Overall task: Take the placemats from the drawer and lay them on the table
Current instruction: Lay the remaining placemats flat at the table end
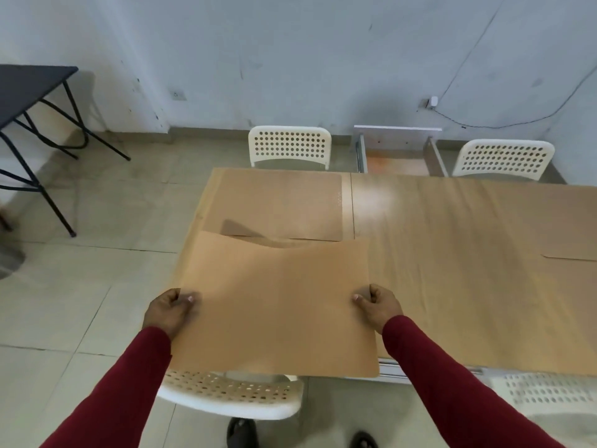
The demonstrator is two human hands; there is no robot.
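Gripping a placemat (pixel 274 305) by both side edges, left hand (pixel 171 310) and right hand (pixel 379 307) are lowering it toward the table (pixel 452 253), where one mat (pixel 274 202) beyond it is already lying flat and another (pixel 571 234) is showing off to its right.

There are three tan placemats: one held up (pixel 274 305), one lying flat (pixel 277 202), one at the right edge (pixel 571 234). Four white chairs with holes: (pixel 289 145), (pixel 504 158), (pixel 232 394), (pixel 549 394). One open drawer (pixel 395 156). Two hands: left hand (pixel 172 310), right hand (pixel 379 303).

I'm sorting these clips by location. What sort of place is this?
Probably a plain dining room: a long wooden table, white perforated plastic chairs round it, and tan placemats laid out, one held in both hands.
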